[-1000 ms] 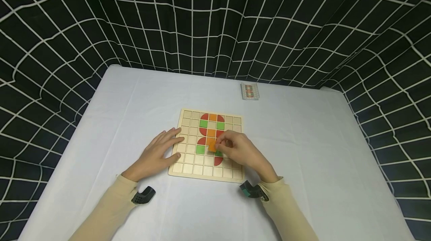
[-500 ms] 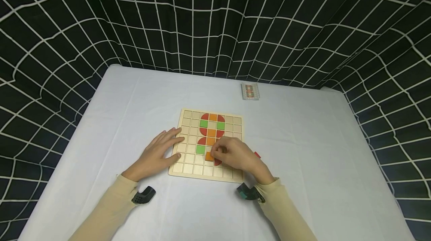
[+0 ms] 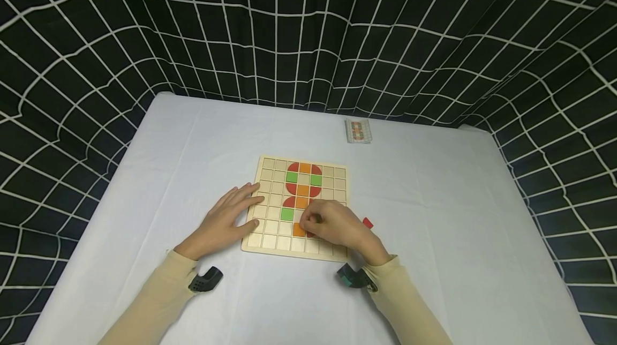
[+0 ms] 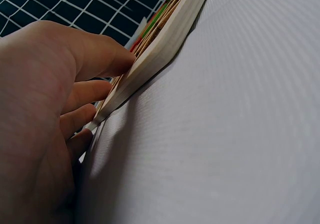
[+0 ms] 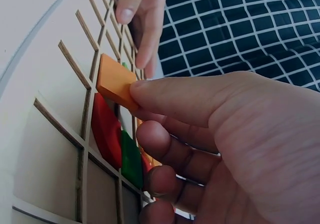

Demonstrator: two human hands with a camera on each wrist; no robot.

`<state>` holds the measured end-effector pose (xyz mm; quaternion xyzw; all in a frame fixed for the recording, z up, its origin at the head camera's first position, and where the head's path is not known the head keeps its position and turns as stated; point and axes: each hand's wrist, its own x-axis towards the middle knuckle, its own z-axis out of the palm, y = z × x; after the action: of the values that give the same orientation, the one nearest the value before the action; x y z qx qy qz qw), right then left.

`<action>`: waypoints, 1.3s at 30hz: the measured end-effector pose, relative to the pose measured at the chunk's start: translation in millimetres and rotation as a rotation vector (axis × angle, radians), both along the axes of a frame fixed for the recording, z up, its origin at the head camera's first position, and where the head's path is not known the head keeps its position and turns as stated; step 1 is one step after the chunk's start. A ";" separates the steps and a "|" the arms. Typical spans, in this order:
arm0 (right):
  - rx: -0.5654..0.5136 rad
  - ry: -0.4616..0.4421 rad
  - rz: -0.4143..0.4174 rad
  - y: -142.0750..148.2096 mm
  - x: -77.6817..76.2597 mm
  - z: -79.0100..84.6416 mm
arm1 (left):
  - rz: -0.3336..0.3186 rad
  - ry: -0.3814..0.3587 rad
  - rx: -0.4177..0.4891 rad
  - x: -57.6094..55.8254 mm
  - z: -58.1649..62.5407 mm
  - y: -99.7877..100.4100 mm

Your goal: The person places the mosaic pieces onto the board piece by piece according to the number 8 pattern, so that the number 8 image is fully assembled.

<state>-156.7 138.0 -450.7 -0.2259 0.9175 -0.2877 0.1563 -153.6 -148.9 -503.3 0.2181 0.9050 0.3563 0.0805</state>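
Observation:
A square wooden grid board (image 3: 270,243) lies on the table, with red quarter-circle, green square and orange square tiles in its middle columns. My left hand (image 3: 222,224) rests on the board's left edge, fingers spread and fairly straight. Between thumb and fingers, my right hand (image 3: 332,222) pinches an orange square tile (image 5: 117,82) over a lower cell. In the right wrist view this tile is tilted at the cell, beside a red quarter-circle tile (image 5: 106,131); a green tile (image 5: 131,156) lies beyond. From the head view, the right hand hides part of the board's right side.
A loose red piece (image 3: 368,223) lies on the white tablecloth (image 3: 434,200), just right of the board. Farther back is a small stack of printed cards (image 3: 358,131). Dark curtains (image 3: 299,34) with a white grid enclose the table at the back and sides.
My right hand has brought the orange tile down the board toward me, into a lower row. The red piece at the right has come into view. My left hand has stayed put.

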 end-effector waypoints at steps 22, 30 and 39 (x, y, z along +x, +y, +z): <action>0.037 0.078 -0.064 -3.2 3.3 4.0 | -0.008 0.005 0.012 0.0 2.1 1.8; -0.107 0.084 -0.156 13.3 -1.9 29.7 | -0.007 0.000 0.011 0.1 2.4 1.9; -0.161 0.178 -0.256 48.0 1.4 58.9 | -0.006 0.000 0.011 0.6 1.2 0.3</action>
<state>-155.3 186.0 -391.8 -0.1436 0.9231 -0.3564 0.0178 -153.0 -148.6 -502.1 0.2211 0.9023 0.3612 0.0802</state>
